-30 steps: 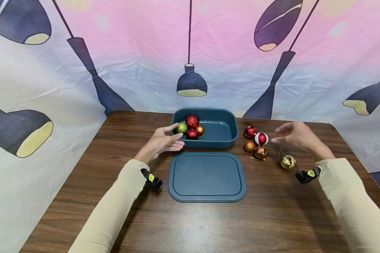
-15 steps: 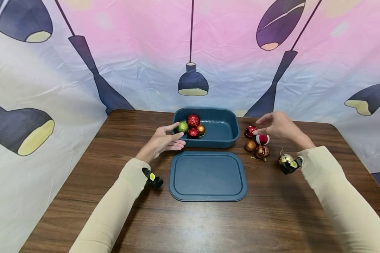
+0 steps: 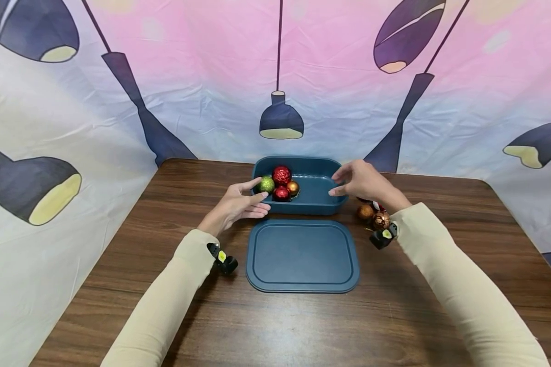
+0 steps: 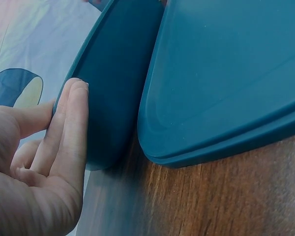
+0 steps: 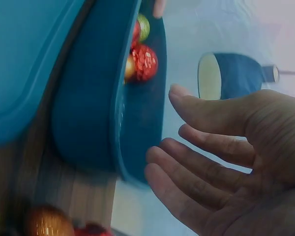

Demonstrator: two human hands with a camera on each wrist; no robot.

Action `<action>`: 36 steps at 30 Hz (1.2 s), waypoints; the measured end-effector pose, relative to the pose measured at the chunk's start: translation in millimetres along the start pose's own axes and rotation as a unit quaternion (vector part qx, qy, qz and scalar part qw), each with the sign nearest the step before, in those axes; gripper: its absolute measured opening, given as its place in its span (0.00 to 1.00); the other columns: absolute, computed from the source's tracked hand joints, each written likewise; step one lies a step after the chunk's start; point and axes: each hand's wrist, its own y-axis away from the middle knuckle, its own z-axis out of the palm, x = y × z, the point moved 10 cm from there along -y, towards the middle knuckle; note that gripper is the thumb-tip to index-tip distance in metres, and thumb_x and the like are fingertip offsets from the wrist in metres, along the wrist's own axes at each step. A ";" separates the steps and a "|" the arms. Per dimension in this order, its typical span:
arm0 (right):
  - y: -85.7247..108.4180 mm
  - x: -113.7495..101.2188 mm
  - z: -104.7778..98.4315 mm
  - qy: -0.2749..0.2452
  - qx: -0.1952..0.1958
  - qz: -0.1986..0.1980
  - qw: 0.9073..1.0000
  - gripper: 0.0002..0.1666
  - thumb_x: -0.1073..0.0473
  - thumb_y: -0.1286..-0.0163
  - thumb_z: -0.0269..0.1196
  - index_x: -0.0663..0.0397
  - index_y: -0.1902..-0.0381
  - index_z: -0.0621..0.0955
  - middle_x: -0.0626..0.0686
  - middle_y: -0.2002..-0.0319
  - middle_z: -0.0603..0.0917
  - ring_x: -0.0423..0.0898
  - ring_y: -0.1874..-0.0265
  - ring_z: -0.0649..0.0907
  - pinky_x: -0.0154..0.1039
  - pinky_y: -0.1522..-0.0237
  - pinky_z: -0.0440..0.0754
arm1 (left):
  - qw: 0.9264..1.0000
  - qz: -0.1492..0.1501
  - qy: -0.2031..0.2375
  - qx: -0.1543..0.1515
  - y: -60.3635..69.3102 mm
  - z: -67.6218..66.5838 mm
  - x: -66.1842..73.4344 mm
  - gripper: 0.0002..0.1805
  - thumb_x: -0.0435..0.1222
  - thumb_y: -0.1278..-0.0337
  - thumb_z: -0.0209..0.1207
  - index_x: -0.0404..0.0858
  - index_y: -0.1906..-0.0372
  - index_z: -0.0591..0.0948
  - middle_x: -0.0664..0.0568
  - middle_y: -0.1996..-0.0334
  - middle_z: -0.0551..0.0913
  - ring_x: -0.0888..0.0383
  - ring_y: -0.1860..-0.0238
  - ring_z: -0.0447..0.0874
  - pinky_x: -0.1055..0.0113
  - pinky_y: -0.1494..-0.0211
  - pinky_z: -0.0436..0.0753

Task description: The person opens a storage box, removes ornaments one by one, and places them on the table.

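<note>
A dark teal box [image 3: 319,208] stands at the back of the table. In its left half lie a green bauble [image 3: 266,184], two red baubles [image 3: 282,175] and a small gold-orange one [image 3: 293,188]. My left hand [image 3: 239,202] rests at the box's left front corner, straight fingers against the outer front wall in the left wrist view. Over the right end hovers my right hand [image 3: 360,181], fingers spread and nothing between them in the right wrist view. The teal lid [image 3: 303,256] lies flat in front.
Right of the box, partly under my right forearm, are an orange-brown bauble [image 3: 365,211], a copper bauble [image 3: 381,220] and a slice of a red-and-white one [image 3: 377,206]. A printed cloth [image 3: 211,122] hangs behind the wooden table [image 3: 303,331].
My right hand has moved left, across the loose baubles, to the box's right end. My forearm now hides the gold bauble's place. The left hand has stayed at the corner.
</note>
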 end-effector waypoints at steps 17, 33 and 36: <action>-28.9 -36.2 44.3 -0.001 -0.033 -0.042 0.999 0.25 0.58 0.36 0.74 0.67 0.44 0.83 0.64 0.46 0.85 0.57 0.45 0.82 0.55 0.41 0.82 | 1.000 -0.003 0.000 0.002 -0.8 -0.1 -0.4 0.38 0.38 0.31 0.63 0.55 0.21 0.62 0.38 0.64 0.89 0.52 0.68 0.91 0.62 0.59 0.90; -54.1 -44.1 82.6 -0.001 -0.033 -0.011 0.999 0.26 0.57 0.36 0.75 0.63 0.43 0.84 0.60 0.49 0.87 0.54 0.49 0.84 0.50 0.44 0.84 | 1.000 -0.008 -0.001 0.006 -1.4 0.1 -2.1 0.37 0.38 0.31 0.64 0.56 0.22 0.64 0.38 0.64 0.89 0.52 0.68 0.91 0.61 0.58 0.90; -59.3 -44.2 87.3 -0.003 -0.025 -0.009 1.000 0.26 0.56 0.36 0.75 0.64 0.44 0.84 0.61 0.50 0.87 0.55 0.49 0.84 0.50 0.44 0.84 | 1.000 -0.009 -0.005 0.008 -0.6 -0.9 -1.3 0.37 0.39 0.31 0.64 0.57 0.21 0.64 0.38 0.63 0.89 0.52 0.67 0.91 0.61 0.57 0.90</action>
